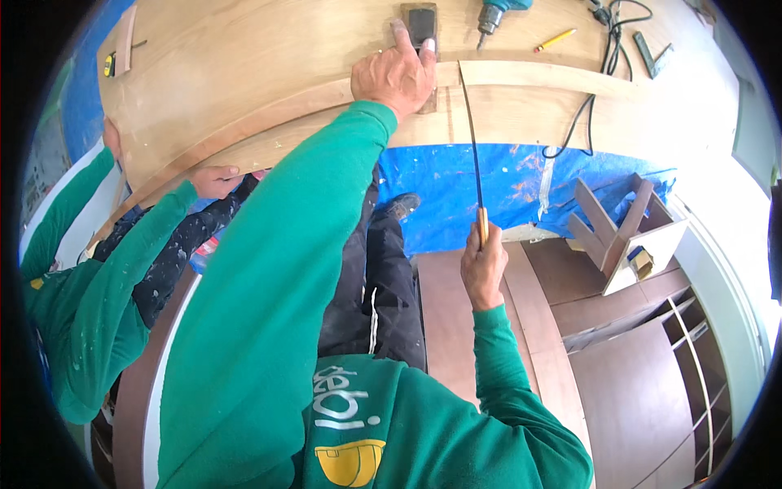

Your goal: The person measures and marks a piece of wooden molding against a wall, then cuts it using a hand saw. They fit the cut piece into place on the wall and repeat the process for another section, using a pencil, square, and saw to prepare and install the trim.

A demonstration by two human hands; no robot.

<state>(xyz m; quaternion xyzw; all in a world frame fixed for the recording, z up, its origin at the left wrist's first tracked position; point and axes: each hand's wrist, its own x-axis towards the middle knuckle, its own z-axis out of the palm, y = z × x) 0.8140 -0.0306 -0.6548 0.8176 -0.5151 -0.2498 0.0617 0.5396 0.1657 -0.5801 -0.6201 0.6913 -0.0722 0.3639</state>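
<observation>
My right hand (484, 265) is wrapped round the wooden handle of a handsaw (475, 155). Its thin dark blade, seen nearly edge-on, runs away from me, and the far end lies at a long pale wooden strip (546, 75). To the left of the blade, my left hand (393, 79) presses on a wooden block with a dark top (422, 24), thumb and forefinger upon it and the other fingers bent. The strip lies along a wooden board (244, 61); part of it is hidden under my hand and sleeve.
At the left, a co-worker in a green sleeve has one hand (216, 181) on the strip. A drill (494, 15), pencil (556, 40), black cable (615, 45), square (648, 57) and tape measure (110, 64) lie on the board. Blue sheeting (440, 187) and brown panels (452, 318) are nearer me.
</observation>
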